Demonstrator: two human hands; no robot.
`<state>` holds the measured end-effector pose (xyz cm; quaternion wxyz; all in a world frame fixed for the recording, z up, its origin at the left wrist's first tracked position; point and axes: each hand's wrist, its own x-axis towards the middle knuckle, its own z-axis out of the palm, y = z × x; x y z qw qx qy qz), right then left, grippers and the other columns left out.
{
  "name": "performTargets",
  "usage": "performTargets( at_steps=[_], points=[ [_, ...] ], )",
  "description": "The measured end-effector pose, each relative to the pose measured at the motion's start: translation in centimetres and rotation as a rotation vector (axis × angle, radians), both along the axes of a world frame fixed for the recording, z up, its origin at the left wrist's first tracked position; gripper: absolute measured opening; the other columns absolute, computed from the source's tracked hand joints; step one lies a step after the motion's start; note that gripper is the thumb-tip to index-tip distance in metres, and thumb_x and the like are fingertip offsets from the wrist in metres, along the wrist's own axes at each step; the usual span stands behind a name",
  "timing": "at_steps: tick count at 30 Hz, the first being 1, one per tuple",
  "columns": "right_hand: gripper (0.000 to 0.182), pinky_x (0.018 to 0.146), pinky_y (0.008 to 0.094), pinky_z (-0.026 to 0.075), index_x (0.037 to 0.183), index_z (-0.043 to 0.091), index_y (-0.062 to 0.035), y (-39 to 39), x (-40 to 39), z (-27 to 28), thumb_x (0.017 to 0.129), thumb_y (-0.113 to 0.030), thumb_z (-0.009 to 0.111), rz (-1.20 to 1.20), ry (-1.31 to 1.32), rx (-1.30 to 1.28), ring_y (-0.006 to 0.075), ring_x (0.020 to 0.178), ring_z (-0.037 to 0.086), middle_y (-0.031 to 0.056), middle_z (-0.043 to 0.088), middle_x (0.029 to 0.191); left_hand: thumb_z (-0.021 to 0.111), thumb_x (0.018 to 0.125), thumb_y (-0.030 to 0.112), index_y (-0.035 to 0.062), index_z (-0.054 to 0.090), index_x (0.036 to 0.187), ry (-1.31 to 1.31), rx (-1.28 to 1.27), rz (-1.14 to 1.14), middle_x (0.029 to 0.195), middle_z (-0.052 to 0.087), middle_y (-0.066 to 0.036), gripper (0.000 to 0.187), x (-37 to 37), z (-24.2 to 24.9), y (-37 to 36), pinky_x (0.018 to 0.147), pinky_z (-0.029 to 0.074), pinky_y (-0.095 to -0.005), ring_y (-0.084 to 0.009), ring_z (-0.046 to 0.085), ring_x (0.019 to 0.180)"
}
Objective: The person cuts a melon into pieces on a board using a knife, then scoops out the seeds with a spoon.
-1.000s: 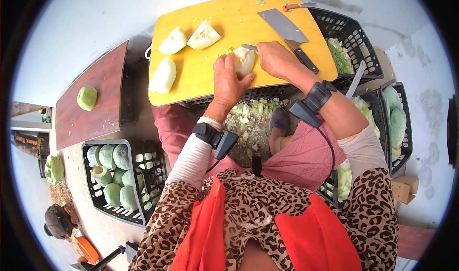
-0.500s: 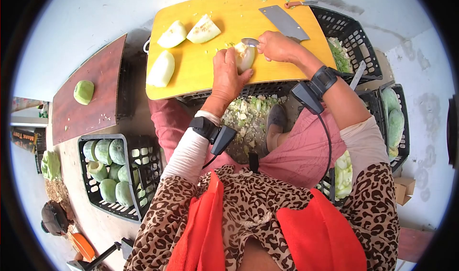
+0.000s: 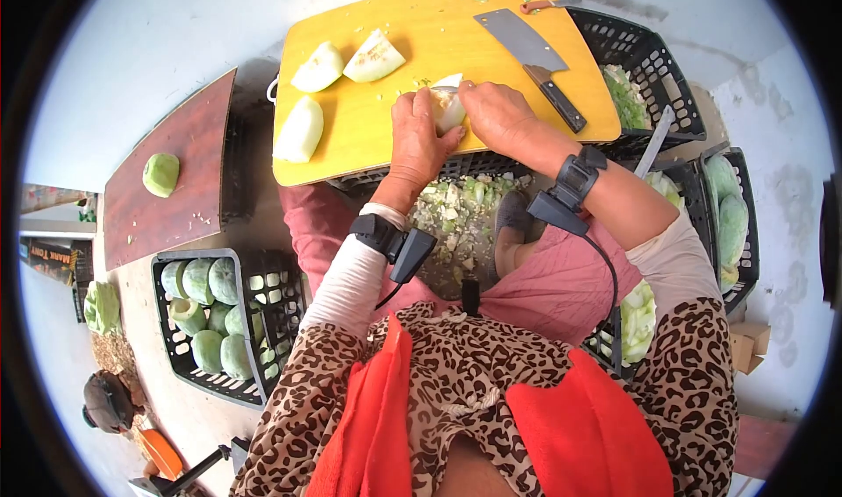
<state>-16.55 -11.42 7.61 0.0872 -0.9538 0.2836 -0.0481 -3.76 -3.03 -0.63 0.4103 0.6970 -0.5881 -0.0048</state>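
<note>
My left hand (image 3: pixel 416 135) is closed around a peeled piece of white-fleshed melon (image 3: pixel 451 116), holding it on the yellow board (image 3: pixel 368 133). In my right hand (image 3: pixel 502 115) is a metal spoon, its handle hidden by the fingers. The spoon's bowl (image 3: pixel 446 89) lies against the seedy inner side of that piece. Three more peeled melon pieces lie to the left: one (image 3: pixel 317 67) at the back, a seedy wedge (image 3: pixel 374 57) beside it, and a longer one (image 3: pixel 299 130) nearer the front. A cleaver (image 3: pixel 521 41) with a dark handle rests on the right side.
A small knife (image 3: pixel 548 6) lies at the board's back right corner. Black crates hold scraps (image 3: pixel 624 96) and whole melons (image 3: pixel 210 279). One peeled melon (image 3: pixel 160 174) stands on a brown board (image 3: pixel 189 212) at left. Scraps (image 3: pixel 456 216) cover the floor between my feet.
My right hand has moved left and down with the spoon, closer to the melon piece, uncovering the cleaver's handle. My left hand keeps its grip. The whole view has shifted slightly.
</note>
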Motion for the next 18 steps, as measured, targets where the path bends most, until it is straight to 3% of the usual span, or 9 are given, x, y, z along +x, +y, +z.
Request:
performTargets(
  at_steps=[15,18],
  points=[
    [0.016,0.070,0.0501,0.049,0.091,0.056,0.0066,-2.9,-0.8,-0.2,0.083,-0.006,0.049,-0.075,-0.100,0.094,0.0455,0.082,0.062,0.0297,0.062,0.081,0.080,0.065,0.018,-0.0021,0.045,0.123,0.023,-0.003,0.021,0.113,0.048,-0.023,0.071,-0.2,0.3,0.3,0.093,0.040,-0.0438,-0.0391,0.047,0.104],
    [0.016,0.061,0.0513,0.045,0.086,0.050,0.0038,-3.3,-0.9,-1.0,0.090,-0.012,0.051,-0.086,-0.150,0.044,0.0452,0.070,0.060,0.0291,0.059,0.069,0.080,0.064,0.017,-0.0021,0.045,0.123,0.025,-0.007,0.027,0.113,0.049,-0.023,0.071,-0.3,0.3,0.3,0.092,0.040,-0.0437,-0.0389,0.047,0.103]
  ],
)
